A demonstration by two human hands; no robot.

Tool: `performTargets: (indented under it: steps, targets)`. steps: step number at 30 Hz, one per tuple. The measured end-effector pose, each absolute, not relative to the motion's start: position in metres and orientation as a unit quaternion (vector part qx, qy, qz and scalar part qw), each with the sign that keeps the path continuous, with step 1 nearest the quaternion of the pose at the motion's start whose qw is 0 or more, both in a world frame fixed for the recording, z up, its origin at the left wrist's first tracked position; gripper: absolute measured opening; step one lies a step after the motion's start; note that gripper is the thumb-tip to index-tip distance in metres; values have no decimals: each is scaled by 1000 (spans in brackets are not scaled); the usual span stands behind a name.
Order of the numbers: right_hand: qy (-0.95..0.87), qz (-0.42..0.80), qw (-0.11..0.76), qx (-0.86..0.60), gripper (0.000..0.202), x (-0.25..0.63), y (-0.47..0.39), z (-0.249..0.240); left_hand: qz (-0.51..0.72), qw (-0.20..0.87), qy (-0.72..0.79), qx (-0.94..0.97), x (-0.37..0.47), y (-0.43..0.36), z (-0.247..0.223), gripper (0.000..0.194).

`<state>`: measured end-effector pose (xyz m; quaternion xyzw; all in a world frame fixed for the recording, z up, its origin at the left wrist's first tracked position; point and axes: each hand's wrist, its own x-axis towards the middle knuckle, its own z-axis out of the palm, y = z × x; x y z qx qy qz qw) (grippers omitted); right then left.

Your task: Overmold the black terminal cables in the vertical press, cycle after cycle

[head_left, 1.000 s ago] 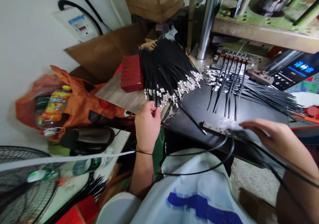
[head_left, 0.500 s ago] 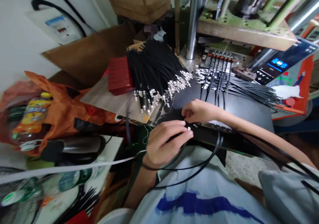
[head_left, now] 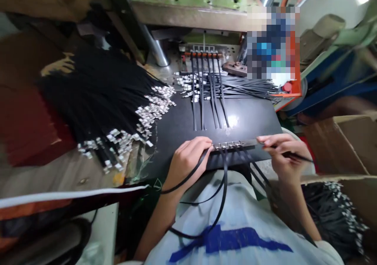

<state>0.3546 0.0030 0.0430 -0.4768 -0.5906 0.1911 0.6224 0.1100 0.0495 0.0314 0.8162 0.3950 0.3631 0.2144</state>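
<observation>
A metal strip fixture with several slots lies at the near edge of the black work surface, black cables running from it toward my lap. My left hand is closed at the strip's left end, pinching a black cable by its end. At the right, beyond the strip's other end, my right hand has its fingers closed on another black cable. Farther back, several flat black cables hang out of a clamped mould under the press.
A big pile of black cables with white-silver connectors lies left, beside a red block. More cables lie before the press. At right stand an orange-edged control box and a cardboard box.
The view has swung right. My right hand has moved away from my left, out to the right, and now holds a cable. My left hand has closed at the strip's left end.
</observation>
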Motion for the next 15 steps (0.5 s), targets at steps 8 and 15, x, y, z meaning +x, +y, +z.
performTargets:
  steps: [8,15]
  targets:
    - [-649,242,461,-555,13,344,11,25,289,214,403,842,110,51,44,12]
    - [-663,194,441,-572,13,339,12,21,234,256,383,856,109,58,49,19]
